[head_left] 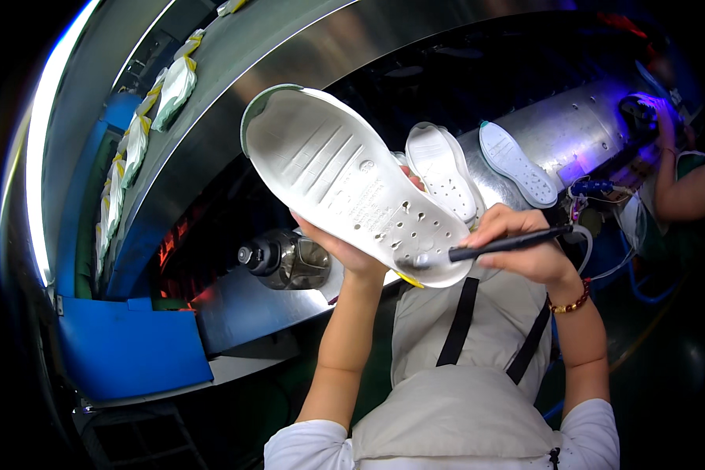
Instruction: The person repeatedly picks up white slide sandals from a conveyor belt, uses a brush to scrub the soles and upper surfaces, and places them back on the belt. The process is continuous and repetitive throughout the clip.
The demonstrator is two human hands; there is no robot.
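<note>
**benchnoob:** how were you holding that thing? looks awkward lol

**me:** Not that bad. My left hand (345, 249) was under the white shoe sole (352, 184), fingers wrapped round its edge near the end with the little holes, so I was holding it up in the air in front of my chest with the tread side facing me. I'd guess it was tipped up like that so the light hit the surface and I could see what I was doing. My right hand (525, 247) was closed on a black pen (509, 244), with the tip right on the sole at the lower end, near a small yellow bit (409, 279) peeking out at the rim.

**benchnoob:** which way was it pointing?

**me:** Long axis ran diagonal, upper left down to lower right. The rounder end with the greenish rim was up and away from me, the holed end down by my hands. That kept the part I was working on close to the pen.

**benchnoob:** what else was around?

**me:** Two more white soles (440, 168) lay on the metal bench (572, 129) just behind, a clear water bottle (286, 258) to my left under the sole, and a row of shoes (176, 82) on the conveyor (290, 47) further off. Another person's arm (681, 188) was at the far right.
</note>
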